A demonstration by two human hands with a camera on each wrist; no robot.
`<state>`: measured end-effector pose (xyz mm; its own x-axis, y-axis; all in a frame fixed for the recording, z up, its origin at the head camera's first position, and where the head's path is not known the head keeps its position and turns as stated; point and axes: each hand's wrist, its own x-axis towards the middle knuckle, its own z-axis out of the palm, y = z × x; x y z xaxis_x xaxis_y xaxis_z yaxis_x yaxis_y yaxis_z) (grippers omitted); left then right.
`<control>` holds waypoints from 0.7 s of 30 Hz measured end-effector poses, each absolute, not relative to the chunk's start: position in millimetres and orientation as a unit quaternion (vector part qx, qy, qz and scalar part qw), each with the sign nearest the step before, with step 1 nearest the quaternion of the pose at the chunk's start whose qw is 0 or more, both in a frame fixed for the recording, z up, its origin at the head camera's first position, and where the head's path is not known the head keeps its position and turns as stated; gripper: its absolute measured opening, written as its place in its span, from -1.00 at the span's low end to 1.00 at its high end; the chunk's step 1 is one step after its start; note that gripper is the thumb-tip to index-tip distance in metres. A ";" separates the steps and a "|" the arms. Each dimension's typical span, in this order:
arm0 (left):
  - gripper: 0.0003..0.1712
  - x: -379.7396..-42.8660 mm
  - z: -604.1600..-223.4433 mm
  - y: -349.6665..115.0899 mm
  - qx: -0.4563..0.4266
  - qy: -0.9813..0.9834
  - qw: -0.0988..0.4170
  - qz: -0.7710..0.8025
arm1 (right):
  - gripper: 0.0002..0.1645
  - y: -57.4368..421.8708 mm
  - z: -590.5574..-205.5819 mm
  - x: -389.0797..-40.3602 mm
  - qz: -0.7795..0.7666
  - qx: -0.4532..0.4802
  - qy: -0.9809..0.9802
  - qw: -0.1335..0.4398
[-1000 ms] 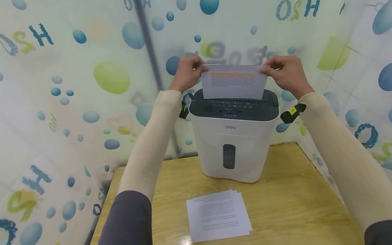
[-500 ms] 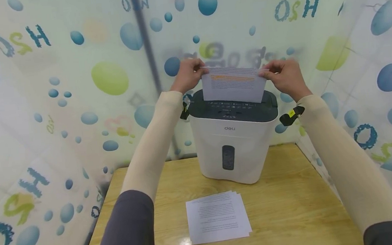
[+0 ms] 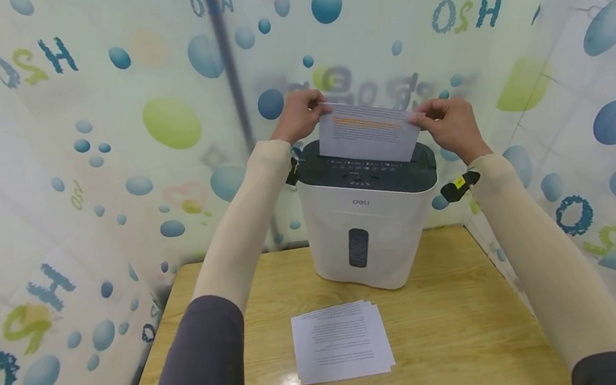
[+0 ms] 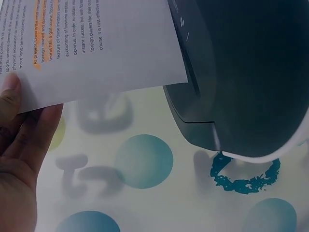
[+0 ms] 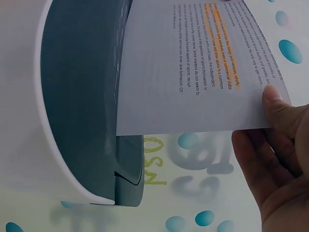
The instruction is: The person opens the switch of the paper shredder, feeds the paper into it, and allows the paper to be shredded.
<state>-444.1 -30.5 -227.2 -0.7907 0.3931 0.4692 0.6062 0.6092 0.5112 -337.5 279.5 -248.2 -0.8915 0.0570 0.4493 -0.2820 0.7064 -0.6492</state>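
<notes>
Between my two hands a printed sheet of paper (image 3: 367, 129) stands upright, with a band of orange highlighting across its text. My left hand (image 3: 301, 116) pinches its upper left corner, thumb on the printed face. The right hand (image 3: 449, 124) pinches the upper right corner the same way. The sheet's lower edge is at the slot in the dark top of a white paper shredder (image 3: 367, 236); how deep it sits I cannot tell. In the left wrist view the sheet (image 4: 111, 48) meets the dark shredder top (image 4: 251, 72). The right wrist view shows the thumb (image 5: 280, 108) over the sheet's edge.
A small stack of printed sheets (image 3: 343, 342) lies in front of the shredder on the wooden table (image 3: 451, 320). A patterned curtain (image 3: 165, 64) hangs close behind the shredder and along both sides.
The sheet has come down slightly at the shredder slot, and my right hand has lowered a little with it. Both hands keep their hold on the corners. The view has shifted slightly.
</notes>
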 end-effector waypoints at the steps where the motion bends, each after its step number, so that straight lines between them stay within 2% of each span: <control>1: -0.82 -444.3 -227.0 -30.0 -0.283 -0.883 0.157 -0.340 | -0.57 279.7 -248.6 -337.3 0.378 0.062 -0.896 0.223; 11: -0.83 -442.2 -232.2 -30.0 -0.287 -0.884 0.141 -0.343 | -0.56 280.4 -251.4 -339.2 0.353 0.058 -0.908 0.217; 21: -0.83 -441.4 -231.8 -29.3 -0.249 -0.910 0.078 -0.323 | -0.57 278.2 -242.1 -342.9 0.286 0.074 -0.941 0.165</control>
<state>-441.4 -29.3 -231.8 -0.8641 0.4018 0.3030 0.5029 0.6682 0.5482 -342.9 278.2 -242.1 -0.9343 -0.0449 0.3538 -0.2343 0.8252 -0.5140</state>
